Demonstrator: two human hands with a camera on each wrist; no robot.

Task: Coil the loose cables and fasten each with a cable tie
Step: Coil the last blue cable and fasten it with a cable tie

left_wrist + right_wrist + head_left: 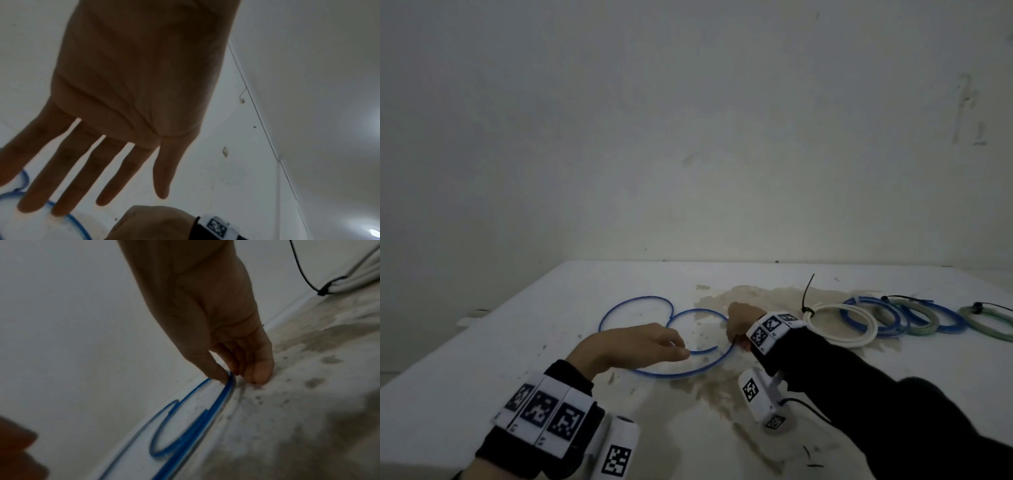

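White worktop (524,329): carrying everything, stained brown around its middle.
Tied coils (887,318): lying in a row at the right, white, blue and green, each fastened with a black cable tie (806,296).
Blue cable (640,305): sprawling in loose loops on the worktop between the two hands.
Left hand (635,346): hovering palm down over the cable's near end, fingers (65,164) stretching straight and spread, gripping nothing.
Right hand (739,323): pinching the cable's right loop against the worktop with thumb and fingertips (260,369).
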